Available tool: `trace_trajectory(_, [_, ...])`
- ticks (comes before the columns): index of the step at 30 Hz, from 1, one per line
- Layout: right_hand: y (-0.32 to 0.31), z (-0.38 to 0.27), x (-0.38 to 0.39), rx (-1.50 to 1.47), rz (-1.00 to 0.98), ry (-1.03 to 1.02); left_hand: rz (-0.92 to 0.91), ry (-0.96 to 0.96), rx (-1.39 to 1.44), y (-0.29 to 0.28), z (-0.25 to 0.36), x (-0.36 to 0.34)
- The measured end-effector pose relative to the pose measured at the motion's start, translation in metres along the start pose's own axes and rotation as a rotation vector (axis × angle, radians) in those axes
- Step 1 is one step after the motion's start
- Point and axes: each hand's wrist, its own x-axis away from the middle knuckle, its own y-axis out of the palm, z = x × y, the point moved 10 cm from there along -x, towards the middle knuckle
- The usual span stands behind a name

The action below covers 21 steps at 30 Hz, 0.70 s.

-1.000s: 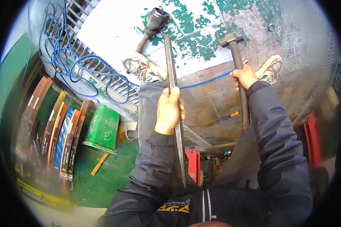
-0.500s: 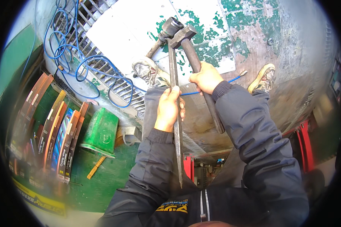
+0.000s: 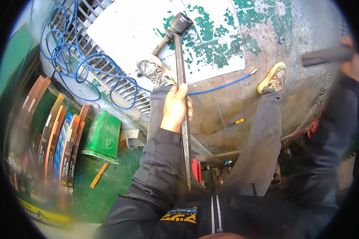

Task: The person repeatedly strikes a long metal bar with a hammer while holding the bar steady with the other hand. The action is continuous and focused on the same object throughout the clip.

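My left hand (image 3: 177, 107) is closed round a long, tapering steel bar (image 3: 183, 135), its pointed end toward my body. The bar's far end meets the neck of a dark metal rod with a cylindrical end (image 3: 181, 24), lying on the white board. Part of that rod is hidden by my left shoe (image 3: 151, 68). At the far right edge my right hand (image 3: 353, 65), blurred, grips the hammer by its thick handle (image 3: 323, 57), which sticks out toward the left. The hammer's head cannot be seen.
A white board (image 3: 127, 32) with worn green patches lies ahead. A blue hose (image 3: 223, 88) crosses the floor to coils over a metal grating (image 3: 125, 92). A yellow-handled screwdriver (image 3: 239, 121) lies between my legs. Left are a green bin (image 3: 101, 135) and several upright boxes (image 3: 68, 147).
My right hand has swung the hammer away from the bar, out to the far right. My left hand and the bar have barely moved. The screwdriver has come into sight.
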Motion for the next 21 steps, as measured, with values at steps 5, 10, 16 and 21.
trace_trajectory(5, [0.06, 0.229, 0.258, 0.765, -1.091, 0.471, -0.02, 0.022, 0.05, -0.001, -0.001, 0.004])
trace_trajectory(10, [-0.008, 0.295, 0.307, 0.755, -1.423, 0.915, 0.082, -0.049, 0.082, -0.02, -0.024, 0.009])
trace_trajectory(16, [-0.002, 0.291, 0.258, 0.64, -1.148, 0.884, 0.008, 0.016, 0.073, -0.01, -0.022, 0.006])
trace_trajectory(21, [0.015, 0.291, 0.245, 0.664, -1.134, 0.782, -0.007, -0.015, 0.069, -0.012, -0.019, 0.007])
